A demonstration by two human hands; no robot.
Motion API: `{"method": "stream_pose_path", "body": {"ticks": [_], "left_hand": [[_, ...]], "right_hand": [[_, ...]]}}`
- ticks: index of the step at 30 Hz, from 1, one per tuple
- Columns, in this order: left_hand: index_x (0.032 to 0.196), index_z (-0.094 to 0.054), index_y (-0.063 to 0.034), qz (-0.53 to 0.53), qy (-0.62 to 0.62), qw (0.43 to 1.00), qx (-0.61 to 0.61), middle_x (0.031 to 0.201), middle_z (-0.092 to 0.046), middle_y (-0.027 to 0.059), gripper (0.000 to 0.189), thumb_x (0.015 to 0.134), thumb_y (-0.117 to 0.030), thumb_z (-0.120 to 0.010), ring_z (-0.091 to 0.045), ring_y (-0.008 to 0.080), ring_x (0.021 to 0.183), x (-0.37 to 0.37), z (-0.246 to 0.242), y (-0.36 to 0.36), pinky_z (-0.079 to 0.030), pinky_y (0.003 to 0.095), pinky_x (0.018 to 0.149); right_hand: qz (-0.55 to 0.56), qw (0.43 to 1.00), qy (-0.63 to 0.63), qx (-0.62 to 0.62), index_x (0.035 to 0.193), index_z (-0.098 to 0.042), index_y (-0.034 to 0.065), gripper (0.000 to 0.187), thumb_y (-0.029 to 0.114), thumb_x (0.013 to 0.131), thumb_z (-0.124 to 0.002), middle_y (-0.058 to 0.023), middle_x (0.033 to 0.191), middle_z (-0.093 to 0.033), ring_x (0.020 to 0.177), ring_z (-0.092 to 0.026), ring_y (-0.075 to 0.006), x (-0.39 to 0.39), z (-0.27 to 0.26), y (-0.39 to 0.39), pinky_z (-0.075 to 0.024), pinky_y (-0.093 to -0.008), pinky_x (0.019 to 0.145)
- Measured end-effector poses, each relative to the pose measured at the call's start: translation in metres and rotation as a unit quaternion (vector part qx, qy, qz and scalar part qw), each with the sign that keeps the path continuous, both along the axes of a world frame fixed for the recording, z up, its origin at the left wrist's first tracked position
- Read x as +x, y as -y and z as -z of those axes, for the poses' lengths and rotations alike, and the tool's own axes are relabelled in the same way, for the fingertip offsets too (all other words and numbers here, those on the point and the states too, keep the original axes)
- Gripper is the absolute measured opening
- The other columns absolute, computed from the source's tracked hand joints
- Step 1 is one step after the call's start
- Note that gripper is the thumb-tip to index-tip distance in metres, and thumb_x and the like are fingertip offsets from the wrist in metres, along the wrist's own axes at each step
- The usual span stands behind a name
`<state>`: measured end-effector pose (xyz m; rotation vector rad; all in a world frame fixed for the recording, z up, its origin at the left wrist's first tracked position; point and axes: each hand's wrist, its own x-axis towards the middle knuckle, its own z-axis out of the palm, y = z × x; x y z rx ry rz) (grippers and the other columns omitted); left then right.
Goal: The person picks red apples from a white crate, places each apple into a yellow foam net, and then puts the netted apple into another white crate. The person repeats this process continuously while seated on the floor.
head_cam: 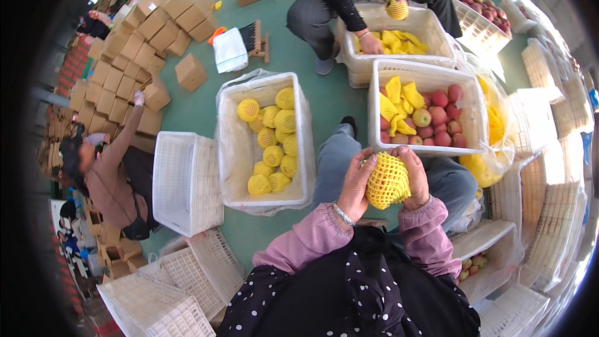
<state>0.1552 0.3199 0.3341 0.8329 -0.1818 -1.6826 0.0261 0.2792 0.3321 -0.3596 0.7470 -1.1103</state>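
Between my two hands is a yellow foam fruit net (387, 181), stretched around a rounded object whose surface is hidden by the mesh. My left hand (356, 183) grips its left side, thumb near the top. On the other side, my right hand (413, 175) holds the upper right edge. Just beyond them stands a white plastic crate (428, 150) with red apples (439, 115) and several flat yellow foam nets (396, 103). Left of my knees, a plastic-lined white crate (304, 150) contains several net-covered round fruits (273, 155).
Across from me a seated co-worker (337, 4) handles nets over another crate (398, 61). An empty white crate (175, 182) stands at left, near a second person (112, 178) beside stacked cardboard boxes (126, 70). A bag of yellow nets (496, 121) and stacked crates (552, 215) line my right.
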Motion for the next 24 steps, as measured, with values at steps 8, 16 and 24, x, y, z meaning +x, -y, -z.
{"method": "stream_pose_path", "body": {"ticks": [8, 16, 24], "left_hand": [[0.134, -0.048, -0.0055, -0.031, -0.051, 0.998, -0.014, 0.129, -0.059, 0.0122, 0.055, 0.098, -0.046, -0.053, -0.057, 0.0275, 0.120, 0.139, 0.046, -0.009, -0.047, 0.0454, 0.103], [0.128, -0.053, -0.0007, 0.055, 0.763, 0.633, 0.123, 0.127, -0.057, 0.0222, 0.060, 0.078, -0.026, -0.076, -0.055, 0.0332, 0.118, 0.306, 0.220, -0.051, -0.044, 0.0431, 0.100], [0.125, -0.056, -0.0043, 0.107, 0.851, 0.514, 0.009, 0.137, -0.046, 0.0229, 0.051, 0.074, -0.009, -0.063, -0.040, 0.0364, 0.130, 0.280, 0.237, -0.013, -0.036, 0.0458, 0.106]], "right_hand": [[-0.044, 0.779, -0.444, -0.440, 0.110, -0.060, 0.0005, 0.020, 0.013, 0.096, -0.059, -0.0112, 0.114, -0.061, 0.110, -0.057, -0.0187, 0.043, -0.026, 0.063, -0.0432, -0.0305, 0.096], [-0.118, 0.719, -0.666, -0.161, 0.106, -0.066, 0.0060, 0.032, 0.026, 0.081, -0.071, -0.0173, 0.099, -0.068, 0.095, -0.066, -0.0319, -0.106, 0.185, 0.195, -0.0514, -0.0406, 0.081], [-0.238, 0.363, -0.901, -0.010, 0.122, -0.058, 0.0185, 0.045, 0.028, 0.079, -0.069, -0.0153, 0.110, -0.064, 0.106, -0.062, -0.0344, -0.158, 0.363, 0.214, -0.0509, -0.0476, 0.089]]}}
